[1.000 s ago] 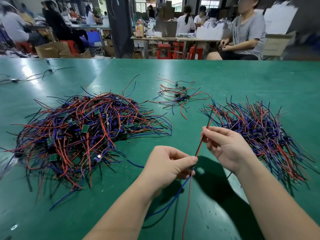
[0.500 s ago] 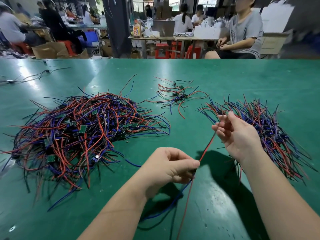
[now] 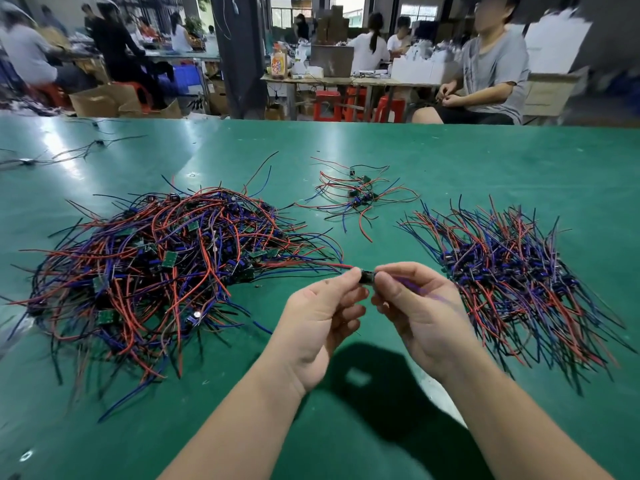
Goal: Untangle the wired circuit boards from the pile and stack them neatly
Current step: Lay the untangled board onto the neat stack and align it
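Above the glossy green worktop (image 3: 450, 161), the left hand (image 3: 320, 315) and the right hand (image 3: 417, 308) meet at a small dark circuit board (image 3: 367, 277), held in the air between them; the left fingers (image 3: 348, 280) pinch its left end, thumb against forefinger; the right fingers (image 3: 386, 284) pinch its right end the same way; the other fingers of both hands curl loosely beneath; a thin red wire (image 3: 329, 265) runs leftward from the board to the edge of the big tangled pile of red, blue and black wired boards (image 3: 156, 265), which lies on the worktop left of the hands; a blurred purple wire (image 3: 419, 291) trails across the right hand; right of the hands lies a flatter sheaf of wired boards (image 3: 512, 271), its wires fanned mostly one way; farther back, between the two heaps, sits a small loose cluster of wired boards (image 3: 360, 199); beyond the worktop's far edge, people sit at other tables.
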A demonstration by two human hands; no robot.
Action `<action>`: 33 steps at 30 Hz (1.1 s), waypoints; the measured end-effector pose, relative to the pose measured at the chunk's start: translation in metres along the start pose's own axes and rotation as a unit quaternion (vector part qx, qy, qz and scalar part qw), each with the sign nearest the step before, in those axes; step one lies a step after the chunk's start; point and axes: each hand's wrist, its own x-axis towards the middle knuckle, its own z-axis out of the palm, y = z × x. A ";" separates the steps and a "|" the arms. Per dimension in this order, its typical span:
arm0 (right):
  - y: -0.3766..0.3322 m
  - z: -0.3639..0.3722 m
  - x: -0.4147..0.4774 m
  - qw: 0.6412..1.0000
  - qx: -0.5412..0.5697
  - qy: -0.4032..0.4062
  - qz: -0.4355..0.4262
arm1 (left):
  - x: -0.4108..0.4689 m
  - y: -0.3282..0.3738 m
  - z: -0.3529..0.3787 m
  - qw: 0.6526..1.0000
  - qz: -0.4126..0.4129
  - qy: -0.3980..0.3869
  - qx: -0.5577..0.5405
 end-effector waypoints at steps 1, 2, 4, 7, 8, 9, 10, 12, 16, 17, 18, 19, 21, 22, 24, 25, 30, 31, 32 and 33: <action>-0.001 0.001 0.000 0.999 0.028 0.013 0.017 | 0.000 -0.003 0.000 0.999 0.021 -0.003 0.031; -0.001 0.000 0.002 0.997 0.059 0.021 0.034 | -0.001 -0.005 0.001 0.996 0.049 -0.012 0.069; -0.005 -0.003 0.005 0.992 0.109 0.027 0.061 | -0.003 -0.012 0.003 0.980 0.110 -0.056 0.154; -0.013 -0.011 0.008 0.988 0.123 0.005 0.091 | -0.003 -0.018 0.005 0.969 0.133 -0.074 0.194; -0.015 -0.014 0.008 0.990 0.105 -0.008 0.094 | -0.003 -0.016 0.005 0.975 0.113 -0.058 0.184; -0.017 -0.018 0.007 0.993 0.073 -0.018 0.096 | -0.003 -0.013 0.005 0.982 0.084 -0.042 0.163; -0.017 -0.022 0.007 0.994 0.026 -0.029 0.098 | -0.002 -0.010 0.005 0.989 0.052 -0.030 0.139; -0.017 -0.026 0.007 0.989 -0.092 -0.053 0.103 | 0.000 -0.007 0.001 0.991 0.026 -0.006 0.134; -0.015 -0.030 0.006 0.973 -0.193 -0.072 0.102 | 0.000 -0.013 -0.004 0.970 0.065 -0.009 0.232; -0.015 -0.030 0.006 0.972 -0.199 -0.074 0.101 | 0.000 -0.015 -0.004 0.971 0.059 -0.010 0.230; -0.014 -0.029 0.006 0.971 -0.206 -0.072 0.095 | 0.000 -0.015 -0.004 0.975 0.049 -0.008 0.219; -0.013 -0.029 0.007 0.971 -0.217 -0.063 0.082 | 0.000 -0.015 -0.004 0.977 0.040 -0.002 0.207; -0.009 -0.028 0.008 0.970 -0.238 -0.026 0.040 | 0.001 -0.014 -0.004 0.978 0.037 0.009 0.206; -0.009 -0.027 0.010 0.971 -0.238 -0.007 0.022 | 0.001 -0.014 -0.003 0.975 0.040 0.005 0.220; -0.011 -0.029 0.014 0.978 -0.204 0.037 0.006 | -0.001 -0.014 -0.002 0.966 0.039 -0.020 0.254; -0.015 -0.032 0.016 0.982 -0.175 0.066 0.007 | -0.001 -0.014 -0.002 0.963 0.032 -0.037 0.266; -0.028 -0.052 0.026 0.983 -0.067 0.171 0.010 | -0.004 -0.011 -0.001 0.955 -0.011 -0.097 0.279; -0.027 -0.053 0.026 0.983 -0.062 0.174 0.012 | -0.004 -0.010 -0.001 0.955 -0.015 -0.100 0.278; -0.025 -0.052 0.026 0.983 -0.054 0.174 0.017 | -0.004 -0.009 -0.001 0.955 -0.017 -0.101 0.280; -0.024 -0.051 0.026 0.984 -0.043 0.173 0.024 | -0.005 -0.008 -0.001 0.954 -0.019 -0.101 0.282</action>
